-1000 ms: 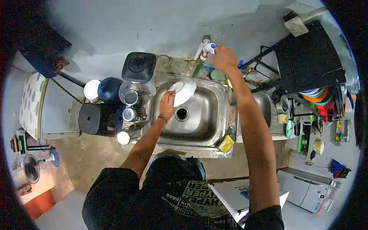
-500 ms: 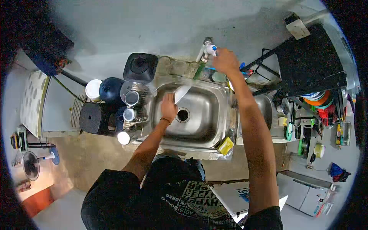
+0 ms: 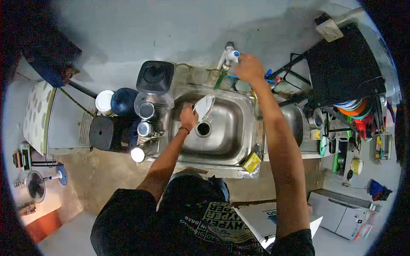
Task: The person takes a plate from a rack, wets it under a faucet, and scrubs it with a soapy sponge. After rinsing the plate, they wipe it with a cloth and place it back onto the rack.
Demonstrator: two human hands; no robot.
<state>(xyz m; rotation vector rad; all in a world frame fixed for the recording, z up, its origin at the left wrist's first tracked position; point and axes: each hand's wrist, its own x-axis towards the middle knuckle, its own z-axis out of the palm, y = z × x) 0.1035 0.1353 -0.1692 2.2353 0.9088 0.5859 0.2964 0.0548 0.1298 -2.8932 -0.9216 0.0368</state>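
Strong fisheye here: a black ring closes off every corner, and straight lines bow toward the edges. Light is dim, cool, fairly even, shadows soft. The steel sink (image 3: 230, 145) shows a dull sheen, darkest in its back-left corner. The white plate (image 3: 204, 106) looks slightly motion-smeared; the white tap (image 3: 231, 54) reads brighter, clearer.

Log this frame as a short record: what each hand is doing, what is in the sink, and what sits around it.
left: left hand grips a white plate by its edge, tilted, over the sink
right: right hand closed on the tap at the back wall
basin: steel, drain open just below the plate
counter left of basin: blender jug with black lid, metal cans
front rim: yellow sponge at the right corner
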